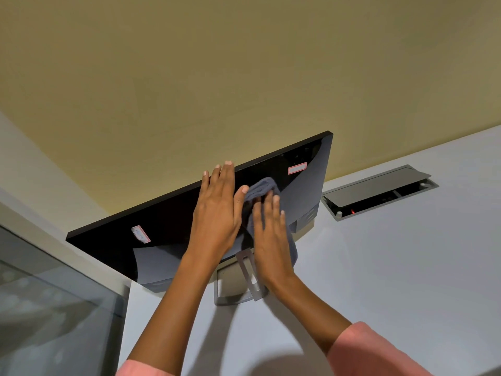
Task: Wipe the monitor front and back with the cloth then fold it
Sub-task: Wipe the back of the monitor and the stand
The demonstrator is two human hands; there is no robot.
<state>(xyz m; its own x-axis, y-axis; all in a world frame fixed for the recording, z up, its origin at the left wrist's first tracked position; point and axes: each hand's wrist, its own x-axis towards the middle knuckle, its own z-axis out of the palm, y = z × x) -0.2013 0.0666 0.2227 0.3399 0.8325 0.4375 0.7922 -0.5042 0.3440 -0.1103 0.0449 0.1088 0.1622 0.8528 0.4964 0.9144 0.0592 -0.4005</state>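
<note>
A black monitor [168, 226] stands on a white desk [406, 267] with its glossy back toward me, on a grey stand [238, 286]. My left hand [217, 210] lies flat against the monitor's back, fingers straight and reaching over the top edge. My right hand [269, 234] presses a grey-blue cloth [261, 187] flat against the back near the middle, fingers straight. The cloth bunches above my fingertips and hangs down past my palm on the right. The screen side is hidden.
Two white stickers with red borders, one [297, 168] upper right and one [140, 234] lower left, sit on the monitor's back. A grey cable hatch [379, 192] lies open in the desk to the right. A glass panel [54, 308] borders the desk on the left. A beige wall rises behind.
</note>
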